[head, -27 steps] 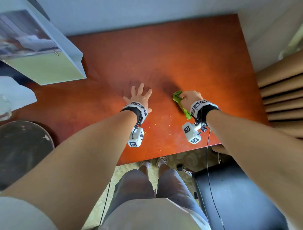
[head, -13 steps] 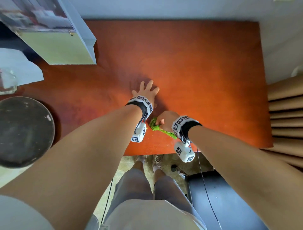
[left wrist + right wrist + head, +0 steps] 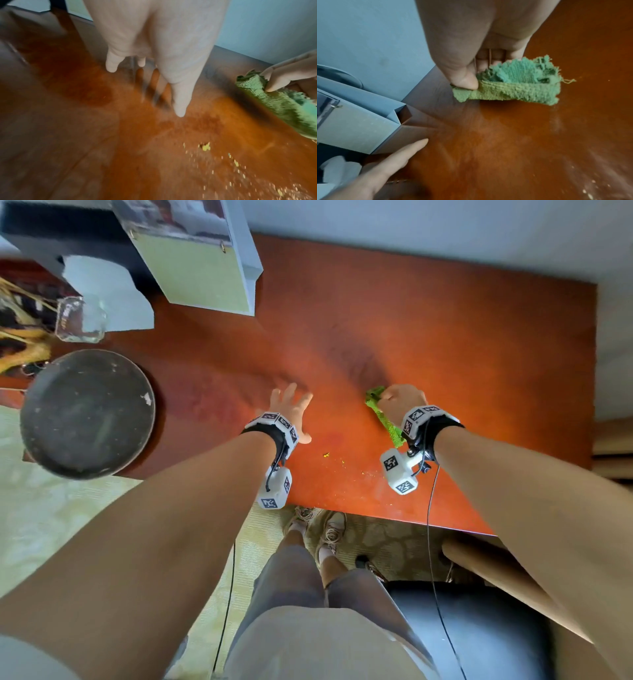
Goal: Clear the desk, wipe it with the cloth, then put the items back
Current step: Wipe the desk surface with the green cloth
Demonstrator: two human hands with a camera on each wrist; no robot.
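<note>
Hard to make out at the far left edge of the head view: a blurred tangle of yellow and dark strands point(image 3: 17, 337), cut off by the frame, beside a clear glass jar point(image 3: 80, 320) whose contents cannot be told. Next to it, a pale paper bag point(image 3: 205, 265) standing on the reddish-brown surface point(image 3: 445, 344), its top cropped and its inside hidden; a crumpled white sheet point(image 3: 113, 299) lying between bag and jar. Below those, a round dark tray point(image 3: 87, 414) overhanging the near-left corner of the surface, nothing seen in it. Left hand point(image 3: 291, 412) flat on the surface, grip spread, fingers straight, holding nothing; fingertips blurred in the left wrist view. Right hand point(image 3: 400, 402) well apart to the right, grip curled and pinching a bunched green cloth point(image 3: 510, 86), thumb pressed on its folded edge, cloth touching the surface; most of the fingers tucked out of sight behind the cloth. Small yellow crumbs point(image 3: 205, 146) scattered on the surface between the two wrists, toward the near edge. Under the surface edge, patterned carpet point(image 3: 376, 546) and part of a dark chair seat point(image 3: 479, 631), cut off at the bottom
</note>
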